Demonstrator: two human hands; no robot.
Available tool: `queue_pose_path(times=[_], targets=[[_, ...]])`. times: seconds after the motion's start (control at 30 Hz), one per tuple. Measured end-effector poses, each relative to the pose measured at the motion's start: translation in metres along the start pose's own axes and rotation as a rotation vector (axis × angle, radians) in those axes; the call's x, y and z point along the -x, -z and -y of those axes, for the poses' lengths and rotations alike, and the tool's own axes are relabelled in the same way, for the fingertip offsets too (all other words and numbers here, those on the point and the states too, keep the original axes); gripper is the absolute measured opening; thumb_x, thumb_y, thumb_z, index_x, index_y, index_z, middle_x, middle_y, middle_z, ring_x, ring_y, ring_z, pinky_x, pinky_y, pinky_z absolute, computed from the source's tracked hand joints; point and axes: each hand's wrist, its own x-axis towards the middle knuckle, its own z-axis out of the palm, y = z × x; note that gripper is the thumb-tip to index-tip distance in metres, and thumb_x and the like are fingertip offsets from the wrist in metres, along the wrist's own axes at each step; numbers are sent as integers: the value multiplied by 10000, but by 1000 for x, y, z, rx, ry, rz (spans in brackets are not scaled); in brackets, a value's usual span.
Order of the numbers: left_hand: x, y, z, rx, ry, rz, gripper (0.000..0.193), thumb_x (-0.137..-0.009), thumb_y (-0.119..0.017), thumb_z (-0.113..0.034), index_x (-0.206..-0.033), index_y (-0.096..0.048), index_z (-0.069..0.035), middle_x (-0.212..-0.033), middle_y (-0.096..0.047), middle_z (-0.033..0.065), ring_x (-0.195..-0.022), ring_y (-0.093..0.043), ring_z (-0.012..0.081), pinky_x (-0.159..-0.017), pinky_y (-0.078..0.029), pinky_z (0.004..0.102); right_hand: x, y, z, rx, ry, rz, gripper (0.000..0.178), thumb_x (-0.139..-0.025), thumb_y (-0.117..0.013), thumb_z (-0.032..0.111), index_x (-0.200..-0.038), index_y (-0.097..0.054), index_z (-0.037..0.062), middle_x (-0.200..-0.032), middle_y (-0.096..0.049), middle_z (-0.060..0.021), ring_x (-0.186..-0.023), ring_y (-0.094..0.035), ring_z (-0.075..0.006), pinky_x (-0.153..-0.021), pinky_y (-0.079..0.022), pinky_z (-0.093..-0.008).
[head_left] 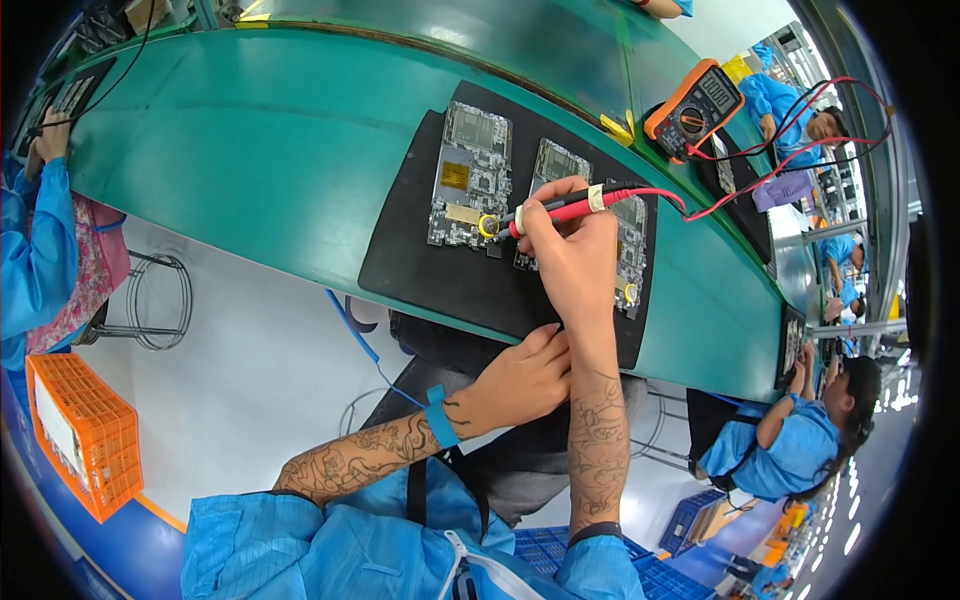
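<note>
My right hand point(575, 250) is closed around a pair of test probes, one red point(572, 210) and one black point(622, 187). Their tips point left, at or just above a yellow-rimmed coin cell point(489, 226) on the leftmost circuit board point(478, 180); contact is too small to tell. A second circuit board point(560, 160) and a third point(630, 215) lie to the right, partly behind my hand and the leads. All rest on a black mat point(405, 240). My left hand point(520, 385) is curled beside my right forearm at the mat's near edge, its fingertips partly hidden.
An orange multimeter point(697, 110) stands beyond the boards, its red and black leads looping right. The green bench point(250, 130) runs both ways. A blue wrist strap point(440, 417) with a cord is on my left wrist. Co-workers sit left and right; an orange crate point(90, 430) is lower left.
</note>
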Motion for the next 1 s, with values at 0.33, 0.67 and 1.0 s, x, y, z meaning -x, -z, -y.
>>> queue_pose_path(times=[0.33,0.67,1.0], targets=[[-1,7,-4,-73,52,-19,535,-897,-570,-304,-1415,-528,-175,-1486,-479,69,-1308,-477,185,-1055,-296,370,1,0,-5,13,3,27,103,-871,-650,80,-909,-606,-6,-726,-684,-75,-605,-646,-103,-551,-509,-238],[-5,4,-7,-88,59,-39,508,-910,-564,-367,-1394,-555,-214,-1476,-490,36,-1301,-483,179,-1068,-267,393,4,4,1,79,7,11,118,-849,-640,104,-869,-603,-6,-643,-671,-74,-566,-640,-106,-531,-488,-253],[-5,4,-6,-68,70,-47,507,-918,-559,-383,-1399,-552,-223,-1467,-498,38,-1341,-455,193,-1088,-251,395,5,3,4,103,53,-16,125,-828,-653,105,-845,-596,-5,-579,-640,-68,-507,-596,-101,-506,-458,-263]])
